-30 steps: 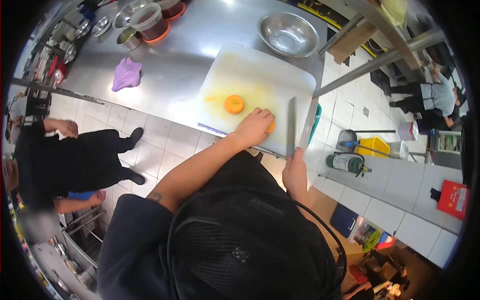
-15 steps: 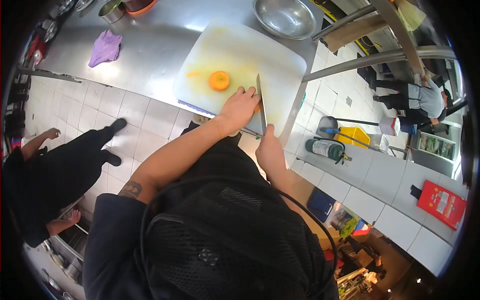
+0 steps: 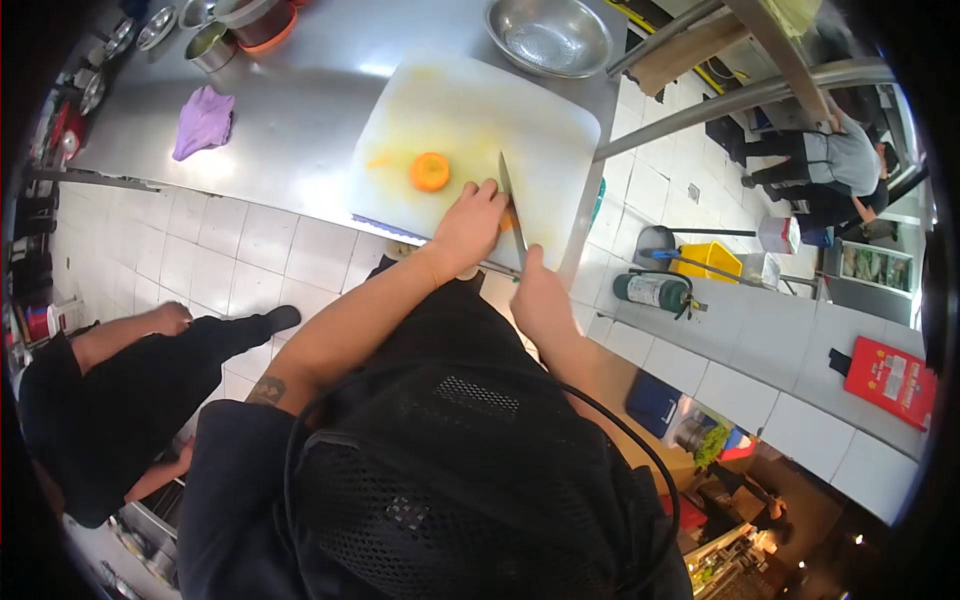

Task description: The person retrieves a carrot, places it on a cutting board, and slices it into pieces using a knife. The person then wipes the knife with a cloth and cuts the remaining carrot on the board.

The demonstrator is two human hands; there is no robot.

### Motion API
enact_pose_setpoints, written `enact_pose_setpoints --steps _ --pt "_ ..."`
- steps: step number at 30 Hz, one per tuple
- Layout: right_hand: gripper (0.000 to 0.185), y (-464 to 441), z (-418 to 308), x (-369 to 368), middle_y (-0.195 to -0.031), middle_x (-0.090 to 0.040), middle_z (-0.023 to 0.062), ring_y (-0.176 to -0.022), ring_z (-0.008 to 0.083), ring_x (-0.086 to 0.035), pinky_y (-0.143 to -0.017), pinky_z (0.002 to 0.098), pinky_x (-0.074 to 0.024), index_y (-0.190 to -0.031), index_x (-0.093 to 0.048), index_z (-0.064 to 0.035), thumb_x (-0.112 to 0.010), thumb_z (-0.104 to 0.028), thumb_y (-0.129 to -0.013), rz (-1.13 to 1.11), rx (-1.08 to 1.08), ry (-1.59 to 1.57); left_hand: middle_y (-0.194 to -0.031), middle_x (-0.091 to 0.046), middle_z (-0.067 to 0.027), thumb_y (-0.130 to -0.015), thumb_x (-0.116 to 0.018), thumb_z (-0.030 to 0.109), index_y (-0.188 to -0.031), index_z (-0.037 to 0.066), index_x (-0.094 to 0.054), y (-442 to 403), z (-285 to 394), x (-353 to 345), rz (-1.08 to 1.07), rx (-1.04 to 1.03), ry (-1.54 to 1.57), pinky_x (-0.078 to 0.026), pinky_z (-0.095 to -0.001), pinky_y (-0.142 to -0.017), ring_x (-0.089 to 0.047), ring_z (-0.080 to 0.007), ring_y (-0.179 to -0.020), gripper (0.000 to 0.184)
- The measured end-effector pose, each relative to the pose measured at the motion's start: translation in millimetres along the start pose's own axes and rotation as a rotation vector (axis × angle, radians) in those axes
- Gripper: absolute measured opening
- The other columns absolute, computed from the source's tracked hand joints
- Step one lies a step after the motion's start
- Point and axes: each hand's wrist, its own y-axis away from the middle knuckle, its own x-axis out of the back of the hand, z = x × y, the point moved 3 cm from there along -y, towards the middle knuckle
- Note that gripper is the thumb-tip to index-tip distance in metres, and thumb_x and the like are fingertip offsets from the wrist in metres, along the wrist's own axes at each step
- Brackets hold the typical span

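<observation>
My right hand (image 3: 543, 293) is closed round the handle of a kitchen knife (image 3: 513, 205). The blade points away from me, beside the fingers of my left hand (image 3: 470, 224). Those fingers are bent and press on an orange carrot piece (image 3: 507, 221), most of it hidden by the hand and the blade. A thick, round carrot chunk (image 3: 430, 172) lies apart on the white cutting board (image 3: 480, 95), to the left of my fingertips. Orange stains mark the board around it.
On the steel table (image 3: 290, 110) are a metal bowl (image 3: 550, 38), a purple cloth (image 3: 204, 122) and several pots (image 3: 212, 47). A metal rail (image 3: 740, 105) runs off to the right. One person in black (image 3: 130, 400) stands at left; others are at far right.
The knife blade now leans more to the left, its edge still by my left fingers. The person at left has moved closer to me. The view has shifted slightly.
</observation>
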Motion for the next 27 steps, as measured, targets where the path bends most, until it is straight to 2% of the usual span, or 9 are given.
enact_pose_setpoints --steps 3,6,8,11,14,16,20,24,27 --pt "0.031 -24.4 2.6 -2.6 -0.09 -0.068 0.0368 -0.09 0.0571 -0.067 -0.078 0.0655 -0.0496 -0.126 -0.041 0.0033 -0.055 -0.004 -0.099 0.091 0.05 -0.115 -0.118 -0.058 -0.0201 -0.084 -0.064 0.001 -0.121 -0.002 -0.063 1.3 0.6 -0.3 0.011 -0.014 0.022 -0.05 -0.0469 -0.099 -0.056 -0.0413 -0.109 0.037" --pt "0.04 -1.2 -12.8 25.6 -0.088 -0.068 0.0336 -0.087 0.054 -0.067 -0.079 0.0623 -0.0512 -0.128 -0.042 0.0046 -0.057 0.001 -0.091 -0.011 0.0 -0.027 -0.118 -0.058 -0.0203 -0.084 -0.063 0.0 -0.121 -0.002 -0.063 0.6 -2.0 -1.8 0.001 -0.002 0.036 -0.051 -0.0468 -0.098 -0.056 -0.0414 -0.109 0.037" --pt "0.038 -2.9 -0.6 2.6 -0.089 -0.068 0.0338 -0.088 0.0538 -0.067 -0.079 0.0619 -0.0518 -0.128 -0.043 0.0051 -0.057 -0.002 -0.093 -0.059 -0.031 -0.012 -0.117 -0.057 -0.0204 -0.084 -0.063 0.0 -0.121 -0.002 -0.063 0.2 -1.3 -3.3 0.009 -0.001 0.016 -0.051 -0.0469 -0.097 -0.055 -0.042 -0.108 0.038" --pt "0.033 -29.2 13.9 -20.5 -0.088 -0.069 0.0337 -0.087 0.0541 -0.068 -0.078 0.0629 -0.0519 -0.123 -0.044 0.0064 -0.057 -0.001 -0.094 0.139 0.076 -0.111 -0.117 -0.057 -0.0205 -0.083 -0.062 0.0 -0.12 -0.003 -0.063 1.8 -2.1 -5.6 0.006 -0.019 -0.017 -0.051 -0.0466 -0.097 -0.055 -0.042 -0.107 0.037" --pt "0.034 -7.5 -13.2 24.9 -0.087 -0.068 0.0338 -0.087 0.0544 -0.067 -0.076 0.0625 -0.0514 -0.124 -0.044 0.0079 -0.057 -0.001 -0.094 0.007 0.016 -0.096 -0.116 -0.058 -0.0205 -0.082 -0.062 0.001 -0.117 -0.004 -0.064 -1.7 -3.4 0.5 0.094 -0.055 0.01 -0.05 -0.046 -0.097 -0.055 -0.0413 -0.106 0.035" --pt "0.04 -9.9 3.5 -3.0 -0.088 -0.068 0.0346 -0.088 0.0538 -0.068 -0.076 0.0612 -0.0527 -0.13 -0.042 0.009 -0.056 -0.001 -0.094 -0.038 0.009 -0.065 -0.116 -0.058 -0.0207 -0.083 -0.062 0.0 -0.114 -0.004 -0.063 3.4 -2.5 -5.8 0.059 -0.027 -0.006 -0.05 -0.0458 -0.098 -0.055 -0.0411 -0.106 0.032" --pt "0.028 -16.0 -4.6 0.5 -0.091 -0.067 0.0382 -0.092 0.0574 -0.066 -0.079 0.064 -0.0498 -0.122 -0.042 0.0051 -0.054 -0.002 -0.098 0.104 0.033 -0.166 -0.116 -0.057 -0.021 -0.083 -0.062 0.0 -0.112 -0.004 -0.063 12.8 -0.8 -4.8 0.038 -0.03 0.011 -0.049 -0.0462 -0.098 -0.055 -0.0413 -0.108 0.03" --pt "0.031 -12.1 -1.3 0.0 -0.093 -0.067 0.0387 -0.095 0.0576 -0.066 -0.08 0.0638 -0.0504 -0.126 -0.043 0.0058 -0.055 -0.004 -0.099 -0.048 0.011 -0.106 -0.117 -0.056 -0.0208 -0.082 -0.065 0.001 -0.113 -0.004 -0.062 4.6 -4.8 -6.8 0.042 -0.003 0.068 -0.049 -0.0462 -0.098 -0.054 -0.0413 -0.108 0.032" --pt "0.042 -39.9 2.9 -14.6 -0.095 -0.068 0.0368 -0.092 0.0554 -0.068 -0.083 0.0641 -0.0515 -0.129 -0.043 0.0073 -0.055 0.004 -0.09 0.081 0.047 -0.178 -0.116 -0.057 -0.0203 -0.082 -0.067 0.002 -0.115 -0.004 -0.062 6.5 -4.7 -3.6 0.069 -0.054 0.013 -0.05 -0.0455 -0.098 -0.054 -0.041 -0.108 0.034"
